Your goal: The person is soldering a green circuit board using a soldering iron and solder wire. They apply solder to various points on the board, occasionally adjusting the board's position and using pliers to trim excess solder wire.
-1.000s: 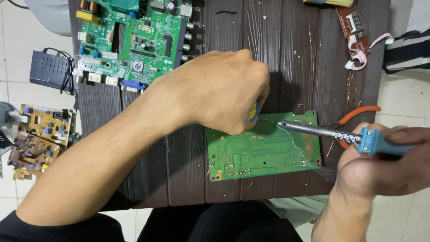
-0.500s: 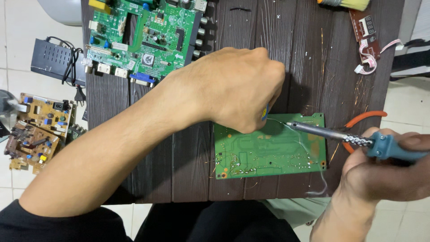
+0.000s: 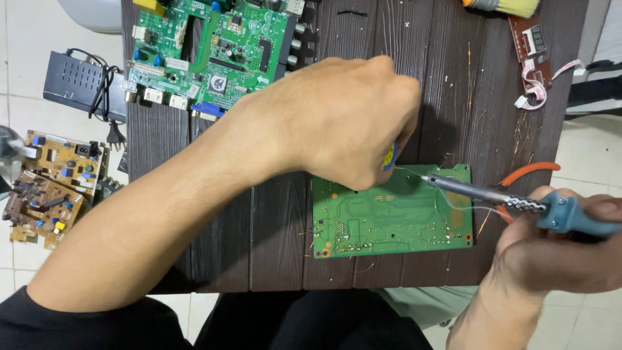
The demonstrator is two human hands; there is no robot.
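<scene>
Green circuit board [image 3: 392,214], bare side up, is laid flat on the dark slatted wooden surface [image 3: 272,220], near its front edge. A soldering iron [image 3: 512,202] with a blue handle is gripped in the right hand [image 3: 557,249], whose fingers are closed round the handle; its metal tip is set against the upper edge of the board. The left hand [image 3: 343,123] is curled into a loose fist just above the board's upper left part, and something small with blue and yellow on it is pinched in its fingers; what it is cannot be told. A thin wire [image 3: 408,171] is seen running from that hand to the iron's tip. Orange-handled pliers [image 3: 528,174] are partly hidden behind the right hand. A larger green board [image 3: 214,52] crowded with parts is placed at the far left of the surface, and a small brown board [image 3: 534,42] at the far right. On the tiled floor [image 3: 26,45] to the left, a black box [image 3: 74,81] and yellowish boards [image 3: 48,185] are seen.
</scene>
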